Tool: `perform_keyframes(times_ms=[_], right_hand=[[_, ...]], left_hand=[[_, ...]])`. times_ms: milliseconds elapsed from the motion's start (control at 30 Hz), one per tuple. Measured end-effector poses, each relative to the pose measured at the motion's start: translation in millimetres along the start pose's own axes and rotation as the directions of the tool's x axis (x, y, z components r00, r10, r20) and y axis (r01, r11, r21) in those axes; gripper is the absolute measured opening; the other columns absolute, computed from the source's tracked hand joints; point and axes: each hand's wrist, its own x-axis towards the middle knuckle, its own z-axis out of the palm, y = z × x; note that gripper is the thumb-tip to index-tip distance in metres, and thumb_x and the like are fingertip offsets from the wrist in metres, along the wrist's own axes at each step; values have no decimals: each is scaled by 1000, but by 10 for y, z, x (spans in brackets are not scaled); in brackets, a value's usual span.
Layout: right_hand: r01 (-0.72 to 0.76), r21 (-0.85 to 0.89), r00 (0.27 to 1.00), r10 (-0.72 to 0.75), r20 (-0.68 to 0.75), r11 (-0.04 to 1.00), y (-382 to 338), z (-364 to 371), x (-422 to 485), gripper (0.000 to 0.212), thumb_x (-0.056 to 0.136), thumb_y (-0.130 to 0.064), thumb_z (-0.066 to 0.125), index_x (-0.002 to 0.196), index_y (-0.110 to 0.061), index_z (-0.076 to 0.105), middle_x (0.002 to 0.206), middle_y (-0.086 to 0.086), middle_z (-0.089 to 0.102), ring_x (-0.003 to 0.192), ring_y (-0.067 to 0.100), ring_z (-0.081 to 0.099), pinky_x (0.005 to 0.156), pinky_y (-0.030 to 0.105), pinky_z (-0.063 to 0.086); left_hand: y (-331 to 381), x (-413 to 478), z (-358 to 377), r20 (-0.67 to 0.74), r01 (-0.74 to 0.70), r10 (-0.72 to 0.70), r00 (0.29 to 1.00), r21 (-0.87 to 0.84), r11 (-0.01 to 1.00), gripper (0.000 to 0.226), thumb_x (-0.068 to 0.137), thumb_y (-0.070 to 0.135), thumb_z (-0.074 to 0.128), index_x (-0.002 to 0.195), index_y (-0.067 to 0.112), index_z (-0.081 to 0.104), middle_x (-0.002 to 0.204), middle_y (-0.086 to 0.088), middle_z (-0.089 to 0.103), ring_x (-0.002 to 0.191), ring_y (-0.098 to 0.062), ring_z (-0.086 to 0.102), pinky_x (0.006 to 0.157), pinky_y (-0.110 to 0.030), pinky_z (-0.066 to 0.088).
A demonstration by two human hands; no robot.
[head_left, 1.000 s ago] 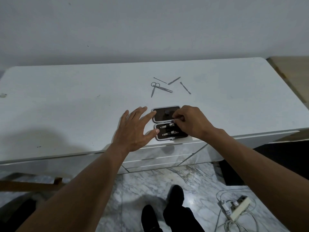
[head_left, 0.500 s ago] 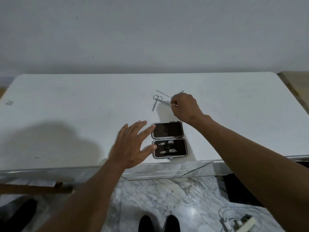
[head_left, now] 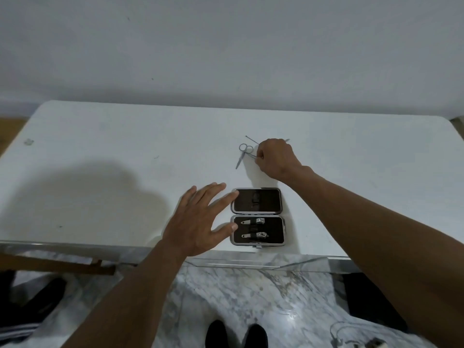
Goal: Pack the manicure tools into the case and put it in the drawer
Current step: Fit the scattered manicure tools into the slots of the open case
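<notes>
Lying open, case (head_left: 258,217) holds two clippers (head_left: 253,221); left hand (head_left: 198,222) splayed, right hand (head_left: 275,158) pinching a tool.

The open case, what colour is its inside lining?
Dark brown, nearly black, inside a silver-grey rim on the case; the head view shows it.
</notes>
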Motion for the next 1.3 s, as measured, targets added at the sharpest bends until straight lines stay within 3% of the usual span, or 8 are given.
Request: perform_keyframes(times_ms=[167,367,500,567,667,800,1067,1300], right_hand=[[-7,9,1000,8,-13,1000,31,31,-44,12,83,-10,57,86,-2,66,88,15,71,84,34,66,77,39,55],[-101,33,993,103,-65,994,45,52,-137,9,86,-9,51,92,-3,54,96,18,60,93,39,60,68,32,36],[-38,-107,993,25,-119,994,-74,24,-123,34,89,-12,51,123,-9,53,120,16,54,113,37,51,82,42,47],[27,-127,993,-41,-107,991,-111,29,-43,40,89,-7,50,128,-14,53,123,15,54,115,36,49,87,44,48],[106,-139,992,-114,-50,985,-160,16,100,43,88,0,49,125,-18,60,120,13,57,113,36,50,88,43,46],[133,-158,991,-130,33,978,-227,-14,258,31,86,0,53,108,-12,72,110,15,69,103,36,61,86,37,49],[-13,-129,994,26,102,992,-405,-147,281,20,77,-5,71,96,0,68,98,20,69,88,37,67,82,41,57],[5,-185,995,14,100,983,-436,-92,84,14,82,-4,59,94,1,64,90,20,67,79,35,63,68,33,48]], left_hand=[[2,-9,6,6,3,-3,1000,-3,1000,68,91,67,33,152,40,21,158,6,29,147,-13,21,120,-48,16],[7,-9,5,6,7,-7,1000,-16,1000,68,90,67,34,152,41,22,158,6,28,147,-13,20,120,-47,15],[-2,-6,24,0,2,-2,1000,-6,1000,68,90,67,34,152,40,23,158,7,29,147,-13,20,120,-47,15],[0,4,21,-2,0,0,1000,-2,1000,68,90,67,35,152,39,25,158,6,30,147,-14,22,119,-48,16],[2,-3,12,-10,-1,1,1000,-7,1000,67,90,66,37,151,39,27,157,5,32,146,-15,24,119,-48,18],[-4,-12,6,-15,-8,8,1000,-2,1000,67,90,67,37,151,39,27,156,4,33,145,-15,25,118,-48,19],[-28,5,17,-4,-17,17,1000,-5,1000,67,91,69,32,150,39,25,157,3,31,146,-16,21,120,-47,14],[-64,10,64,-21,-35,36,999,17,999,67,91,70,30,150,38,28,156,2,33,145,-18,25,118,-49,18]])
